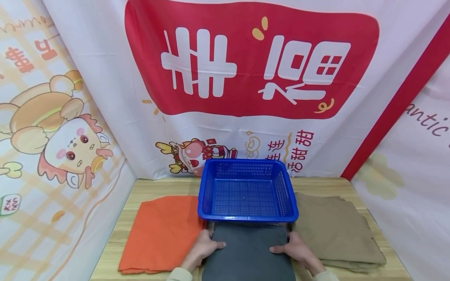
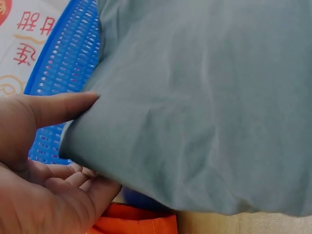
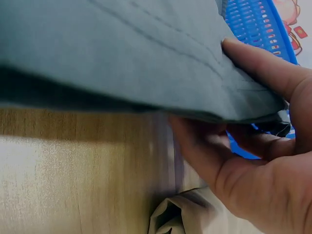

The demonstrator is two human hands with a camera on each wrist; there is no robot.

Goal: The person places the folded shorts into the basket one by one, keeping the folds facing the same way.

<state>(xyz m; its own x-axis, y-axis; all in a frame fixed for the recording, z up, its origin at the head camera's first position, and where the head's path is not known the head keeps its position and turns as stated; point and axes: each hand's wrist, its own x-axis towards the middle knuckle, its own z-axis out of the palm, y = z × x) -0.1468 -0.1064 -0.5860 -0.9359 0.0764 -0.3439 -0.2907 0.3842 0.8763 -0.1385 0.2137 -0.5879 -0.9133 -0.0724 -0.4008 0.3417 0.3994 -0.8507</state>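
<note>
Left hand (image 1: 205, 246) pinches the left edge of the dark grey cloth (image 1: 249, 253): thumb on top, fingers curled underneath. Right hand (image 1: 298, 248) mirrors it on the right edge. Cloth sits between the two, just short of the blue basket (image 1: 247, 218), with the orange cloth (image 1: 163, 230) to the left and the tan cloth (image 1: 337, 230) to the right. Right wrist view shows a gap below it, so I read it as held clear of the wooden table (image 1: 158, 187), at least on that side.

Handling, my take: match both hands in height and pull lightly outward so the middle doesn't sag. Pinch all layers at once; a thumb catching only the top ply would likely let the lower ones slide out. Fingers should support from below, no hard squeeze. Watch the far edge: it's close enough to the basket rim to snag. Move slow, both sides together.

Cloth looks: slate grey from the head, greener in the wrist views. Matte, soft, roughly rectangular, apparently folded. Shallow creases near the left hand, two stitch lines near the right. Near end runs out of the head frame, so can't tell how it finishes.
</note>
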